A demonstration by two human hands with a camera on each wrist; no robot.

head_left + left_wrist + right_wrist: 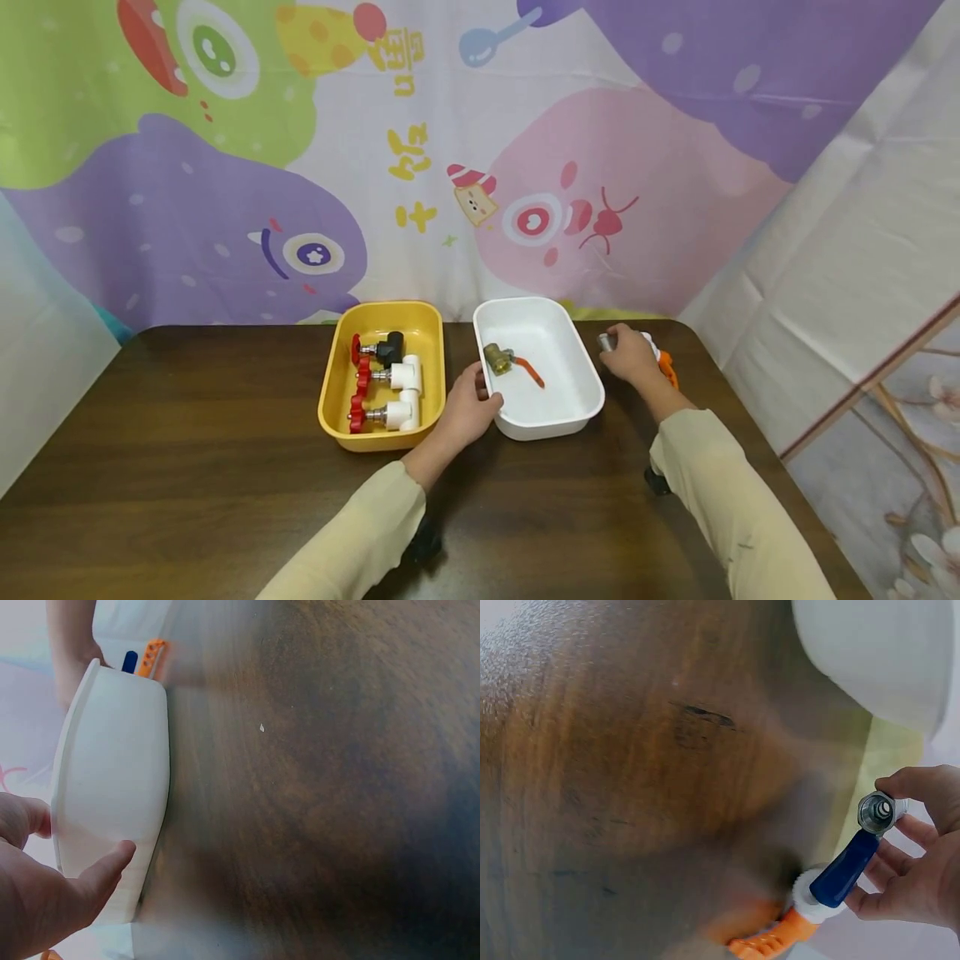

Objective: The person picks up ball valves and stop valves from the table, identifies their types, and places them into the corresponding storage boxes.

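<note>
My left hand (467, 408) holds the left side of the white tray (573, 412). In the left wrist view the thumb (112, 862) lies against its outer wall and another finger touches the rim. Inside the tray lies a brass ball valve (497, 358) with a red-orange lever. To the right of the tray, my right hand (630, 354) grips a small metal valve (876, 813) with a blue lever (845, 868), its round open end showing in the right wrist view. Close by that hand is a white fitting with an orange handle (667, 367), partly hidden by the arm.
Left of the white tray stands a yellow tray (327, 410) with several red-handled valves, two with white bodies (405, 410) and one with a black body (390, 348). The dark wooden table (187, 467) meets a patterned curtain (420, 250) at its back edge.
</note>
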